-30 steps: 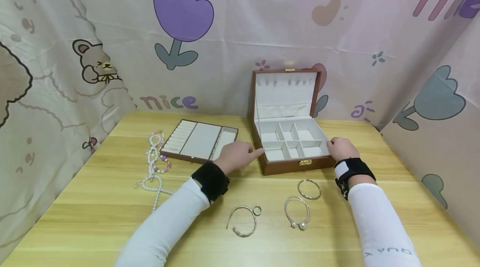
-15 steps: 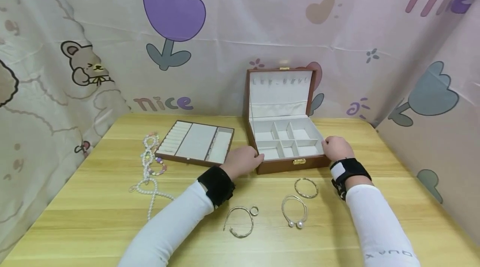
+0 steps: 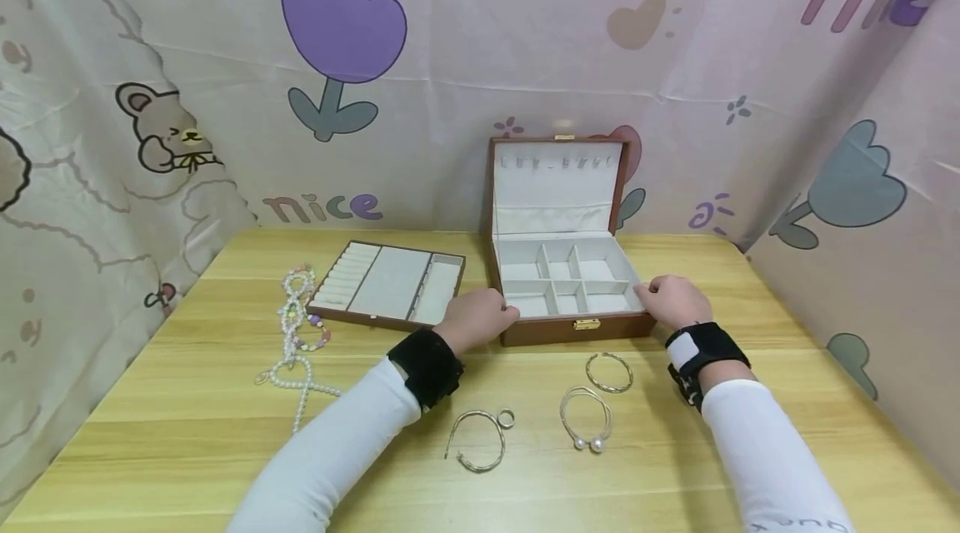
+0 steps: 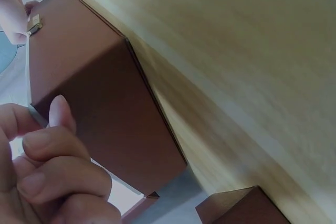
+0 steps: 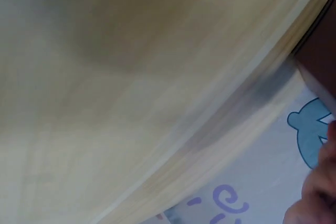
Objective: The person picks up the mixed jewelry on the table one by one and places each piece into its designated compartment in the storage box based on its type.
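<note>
A brown jewelry box (image 3: 540, 331) stands with its lid raised, showing white divided compartments and a row of hooks inside the lid. At its left front corner, my left hand (image 3: 477, 318) pinches the side wall. In the left wrist view, the fingers (image 4: 65, 174) are curled beside the brown side, one fingertip against it just under the rim. My right hand (image 3: 678, 300) holds the right front corner, thumb over the rim and fingers bent. Only part of that hand shows at the edge of the right wrist view, beside the box's brown side (image 5: 320, 45).
Left of the box lies a flat tray (image 3: 390, 283) with ring rolls. Bead strands (image 3: 296, 325) lie farther left. In front are an open bangle (image 3: 501, 445), a ring (image 3: 506, 418), a pearl-ended bracelet (image 3: 585, 425) and a twisted bangle (image 3: 622, 387). A printed curtain (image 3: 450, 100) hangs behind.
The box has shifted slightly left and its front has turned straighter, both hands going with it. My left thumb, earlier stretched out, now bends at the corner. The head view has shifted a little.
</note>
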The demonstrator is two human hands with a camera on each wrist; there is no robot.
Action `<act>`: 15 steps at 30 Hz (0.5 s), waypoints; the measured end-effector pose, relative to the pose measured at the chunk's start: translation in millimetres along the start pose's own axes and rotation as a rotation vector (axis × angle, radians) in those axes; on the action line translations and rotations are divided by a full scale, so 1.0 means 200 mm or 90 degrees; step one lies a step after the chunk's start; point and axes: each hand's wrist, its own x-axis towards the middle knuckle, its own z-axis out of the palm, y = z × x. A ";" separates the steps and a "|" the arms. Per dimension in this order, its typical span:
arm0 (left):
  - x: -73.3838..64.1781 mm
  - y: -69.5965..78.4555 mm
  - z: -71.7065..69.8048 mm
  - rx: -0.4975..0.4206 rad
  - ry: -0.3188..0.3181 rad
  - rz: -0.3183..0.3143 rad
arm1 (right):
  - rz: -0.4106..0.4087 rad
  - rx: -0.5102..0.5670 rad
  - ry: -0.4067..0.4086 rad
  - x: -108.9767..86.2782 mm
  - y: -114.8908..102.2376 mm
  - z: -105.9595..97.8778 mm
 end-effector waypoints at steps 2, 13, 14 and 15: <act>0.00 0.00 0.00 0.003 0.000 -0.002 | 0.008 0.002 -0.006 -0.01 0.01 0.00; 0.00 -0.02 0.00 -0.029 -0.038 -0.048 | -0.013 0.035 -0.003 -0.02 0.02 0.02; 0.00 -0.03 0.00 -0.031 -0.040 -0.048 | -0.014 0.034 -0.004 -0.02 0.02 0.02; 0.00 -0.03 0.00 -0.031 -0.042 -0.046 | -0.015 0.032 -0.003 -0.03 0.02 0.02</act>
